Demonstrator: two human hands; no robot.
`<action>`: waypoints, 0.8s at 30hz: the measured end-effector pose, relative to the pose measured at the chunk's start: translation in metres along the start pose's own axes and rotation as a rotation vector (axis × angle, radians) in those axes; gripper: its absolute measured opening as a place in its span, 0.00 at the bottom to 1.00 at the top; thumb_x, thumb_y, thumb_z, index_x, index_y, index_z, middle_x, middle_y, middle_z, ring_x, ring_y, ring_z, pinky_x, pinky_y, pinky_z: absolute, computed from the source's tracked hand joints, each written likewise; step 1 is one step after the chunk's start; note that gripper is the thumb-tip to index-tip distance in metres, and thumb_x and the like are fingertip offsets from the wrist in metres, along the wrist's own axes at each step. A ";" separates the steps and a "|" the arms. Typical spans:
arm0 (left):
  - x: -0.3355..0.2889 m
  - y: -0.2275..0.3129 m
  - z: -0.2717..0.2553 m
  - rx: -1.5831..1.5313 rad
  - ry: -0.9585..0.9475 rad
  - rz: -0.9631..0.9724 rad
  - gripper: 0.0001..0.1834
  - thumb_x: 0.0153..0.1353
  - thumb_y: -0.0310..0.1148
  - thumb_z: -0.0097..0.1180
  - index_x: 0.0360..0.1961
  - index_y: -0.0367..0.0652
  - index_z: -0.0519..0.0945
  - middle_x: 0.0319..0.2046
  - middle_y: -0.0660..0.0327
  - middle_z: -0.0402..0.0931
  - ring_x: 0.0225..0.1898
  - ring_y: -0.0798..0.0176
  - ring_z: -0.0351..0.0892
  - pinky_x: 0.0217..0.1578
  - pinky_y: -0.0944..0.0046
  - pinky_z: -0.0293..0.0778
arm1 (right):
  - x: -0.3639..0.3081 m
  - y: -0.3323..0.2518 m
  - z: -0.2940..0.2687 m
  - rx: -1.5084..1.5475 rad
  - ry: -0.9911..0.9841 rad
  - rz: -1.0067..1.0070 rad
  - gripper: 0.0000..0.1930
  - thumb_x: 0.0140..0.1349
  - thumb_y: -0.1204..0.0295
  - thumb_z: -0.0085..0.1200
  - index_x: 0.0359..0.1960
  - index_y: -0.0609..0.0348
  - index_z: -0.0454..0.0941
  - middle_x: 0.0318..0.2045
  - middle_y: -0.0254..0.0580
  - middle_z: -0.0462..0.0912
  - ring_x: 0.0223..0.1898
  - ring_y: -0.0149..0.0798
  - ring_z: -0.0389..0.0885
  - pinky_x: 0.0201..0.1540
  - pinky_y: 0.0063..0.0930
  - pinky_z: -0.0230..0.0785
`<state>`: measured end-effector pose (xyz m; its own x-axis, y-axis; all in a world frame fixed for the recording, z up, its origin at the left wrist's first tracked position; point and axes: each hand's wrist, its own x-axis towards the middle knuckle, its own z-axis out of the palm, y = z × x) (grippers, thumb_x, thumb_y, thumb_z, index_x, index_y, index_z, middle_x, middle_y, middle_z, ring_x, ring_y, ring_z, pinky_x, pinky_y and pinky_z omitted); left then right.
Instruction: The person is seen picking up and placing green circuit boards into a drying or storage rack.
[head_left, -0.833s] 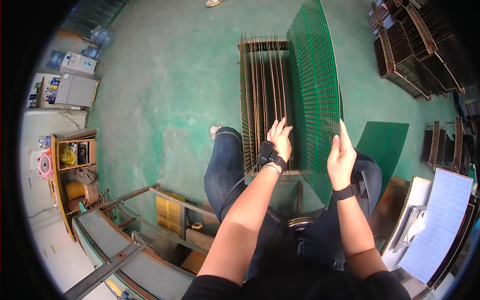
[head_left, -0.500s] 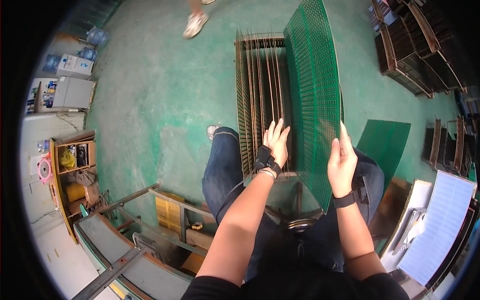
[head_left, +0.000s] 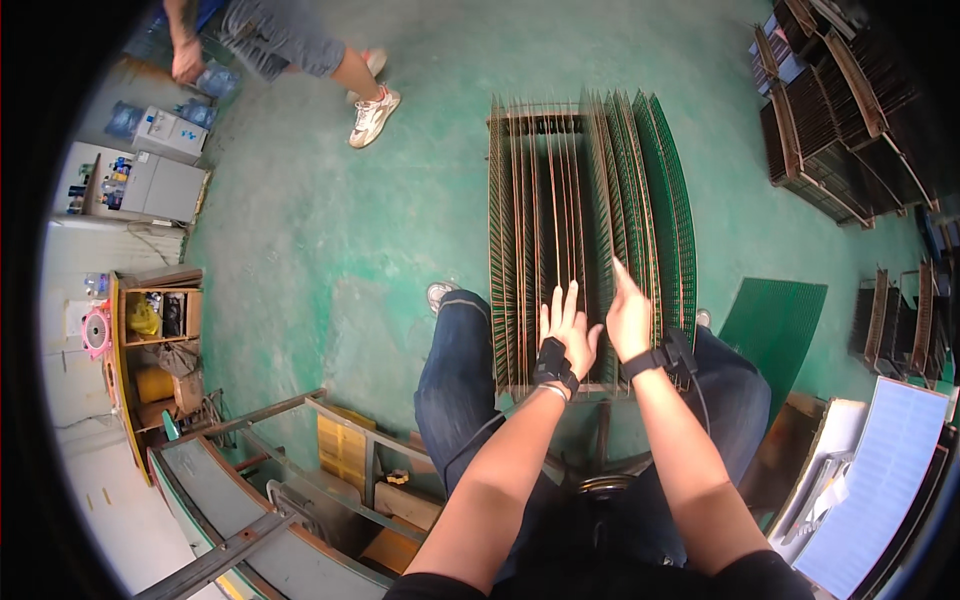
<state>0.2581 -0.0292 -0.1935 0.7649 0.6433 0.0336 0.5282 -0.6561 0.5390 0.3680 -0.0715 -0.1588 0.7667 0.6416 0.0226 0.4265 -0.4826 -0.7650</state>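
Note:
A rack [head_left: 545, 122] stands between my knees, with several thin green perforated boards [head_left: 668, 200] on edge in it, side by side. A dark gap splits the boards into a left and a right group. My left hand [head_left: 570, 330] lies over the near end of the left group, fingers spread at the board edges. Across the gap, my right hand [head_left: 630, 315] is at the near end of the right group, its fingers stretched forward along the edges; its fingertips partly blend with the boards. Neither hand visibly grips a board.
A loose green panel [head_left: 765, 325] lies to the right. More loaded racks [head_left: 820, 150] stand at the far right. A pale blue sheet [head_left: 870, 480] is at the lower right, a metal frame [head_left: 230, 540] at the lower left. Another person's shoe [head_left: 374, 118] is ahead on the left.
The large board beside my right hand no longer stands tilted above the rack; the boards there now stand in line. My right hand has moved left. The other person shows more.

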 end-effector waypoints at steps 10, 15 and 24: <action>-0.007 0.003 -0.020 0.005 0.141 -0.026 0.04 0.46 0.24 0.54 0.26 0.36 0.76 0.62 0.48 0.57 0.62 0.44 0.57 0.59 0.46 0.57 | -0.082 0.009 -0.046 0.146 -0.136 0.025 0.22 0.57 0.85 0.40 0.55 0.60 0.68 0.47 0.57 0.76 0.49 0.50 0.76 0.52 0.34 0.68; -0.016 0.054 -0.159 -0.483 0.164 0.037 0.06 0.53 0.23 0.51 0.31 0.30 0.73 0.40 0.44 0.74 0.45 0.48 0.75 0.44 0.60 0.71 | -0.099 0.030 -0.084 0.282 -0.180 0.087 0.21 0.59 0.84 0.40 0.56 0.61 0.67 0.47 0.56 0.77 0.46 0.42 0.80 0.49 0.29 0.70; -0.123 0.015 -0.302 -1.437 0.150 0.006 0.09 0.52 0.30 0.52 0.23 0.34 0.70 0.40 0.55 0.71 0.38 0.64 0.71 0.41 0.66 0.66 | -0.074 -0.014 -0.165 1.278 -0.189 0.380 0.23 0.68 0.59 0.39 0.59 0.61 0.63 0.54 0.46 0.71 0.54 0.39 0.71 0.53 0.33 0.68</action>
<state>0.0602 0.0006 0.0651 0.6727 0.7359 0.0769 -0.3650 0.2397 0.8996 0.3844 -0.2104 -0.0433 0.6149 0.7150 -0.3326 -0.6185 0.1757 -0.7659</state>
